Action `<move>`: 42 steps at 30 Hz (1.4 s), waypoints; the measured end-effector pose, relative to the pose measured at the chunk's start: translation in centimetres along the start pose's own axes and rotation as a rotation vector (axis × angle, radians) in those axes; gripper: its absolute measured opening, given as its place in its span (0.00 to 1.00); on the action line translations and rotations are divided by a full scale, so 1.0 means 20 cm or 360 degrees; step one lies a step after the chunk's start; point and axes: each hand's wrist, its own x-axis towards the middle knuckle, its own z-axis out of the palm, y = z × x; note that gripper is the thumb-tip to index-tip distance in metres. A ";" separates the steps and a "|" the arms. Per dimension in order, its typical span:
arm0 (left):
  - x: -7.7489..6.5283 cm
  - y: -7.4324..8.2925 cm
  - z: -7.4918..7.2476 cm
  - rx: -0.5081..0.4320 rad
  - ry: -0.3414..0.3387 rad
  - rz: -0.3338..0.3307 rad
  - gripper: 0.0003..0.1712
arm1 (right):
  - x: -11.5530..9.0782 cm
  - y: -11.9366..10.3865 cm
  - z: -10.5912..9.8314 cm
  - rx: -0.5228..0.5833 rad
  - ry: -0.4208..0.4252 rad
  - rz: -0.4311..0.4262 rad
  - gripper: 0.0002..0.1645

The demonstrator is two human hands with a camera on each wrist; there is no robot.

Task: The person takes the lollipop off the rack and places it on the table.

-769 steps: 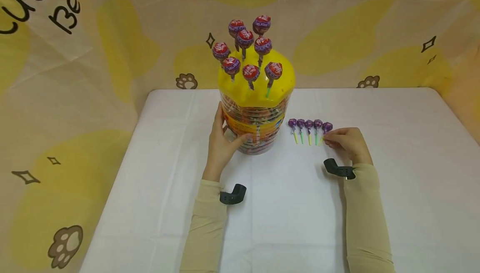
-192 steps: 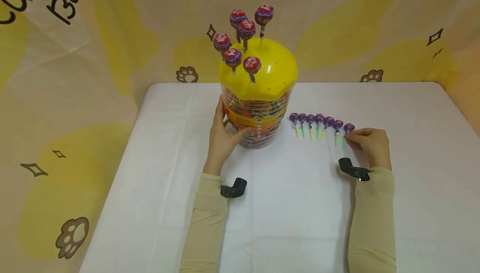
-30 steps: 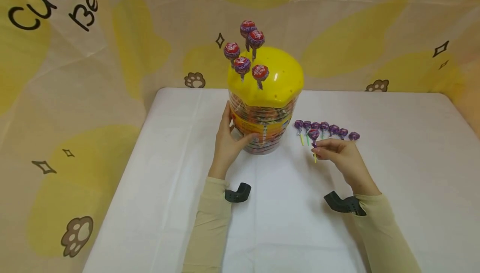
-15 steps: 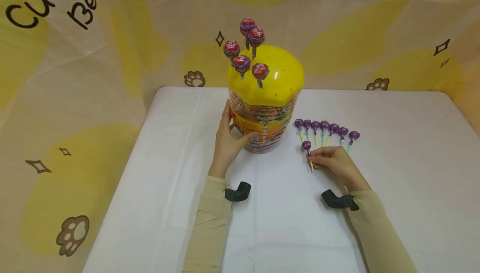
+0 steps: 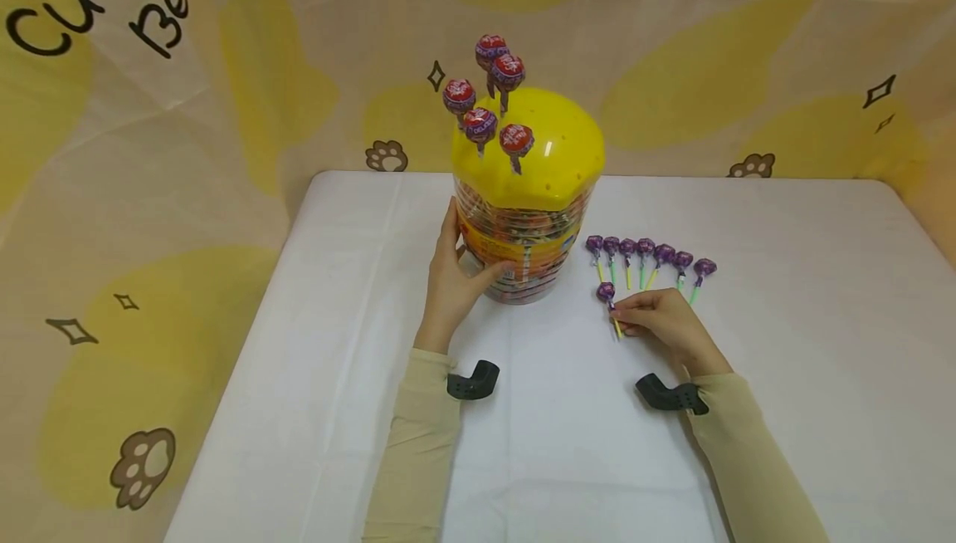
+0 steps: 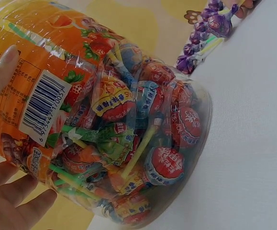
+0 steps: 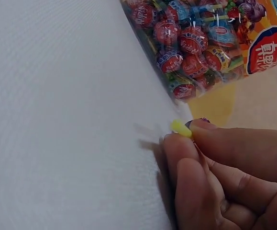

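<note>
My left hand (image 5: 451, 290) grips the side of a clear plastic jar (image 5: 515, 236) packed with wrapped lollipops, thumb across the front label and fingers round the far side. Several red-and-purple lollipops (image 5: 516, 140) stand upright in the yellow lid (image 5: 560, 128), mostly on its left half. Right of the jar, my right hand (image 5: 665, 323) pinches the yellow stick of a purple lollipop (image 5: 606, 292) between thumb and fingers, low over the table. The right wrist view shows the stick's yellow end (image 7: 181, 128) poking out of the fingertips. Behind it, several purple lollipops (image 5: 646, 247) lie in a row.
White cloth covers the table (image 5: 568, 443). A yellow patterned backdrop (image 5: 695, 61) hangs behind it and at the sides. Each wrist carries a black camera mount (image 5: 474, 381).
Since the oldest frame, fewer lollipops stand in the lid and the row has grown. Within the last second, my right hand lowered its lollipop slightly left and nearer me. The left hand keeps its grip.
</note>
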 end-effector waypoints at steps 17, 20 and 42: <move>-0.01 0.00 -0.01 0.0007 0.0010 0.0000 0.59 | -0.02 -0.03 -0.01 -0.0142 0.0008 0.0034 0.16; -0.01 0.00 -0.01 0.0005 0.0008 0.0006 0.59 | -0.03 -0.03 -0.01 -0.0133 0.0003 0.0000 0.17; 0.00 0.00 0.00 0.0037 0.0008 0.0043 0.60 | -0.08 -0.21 -0.03 0.0055 0.0195 -0.0356 0.18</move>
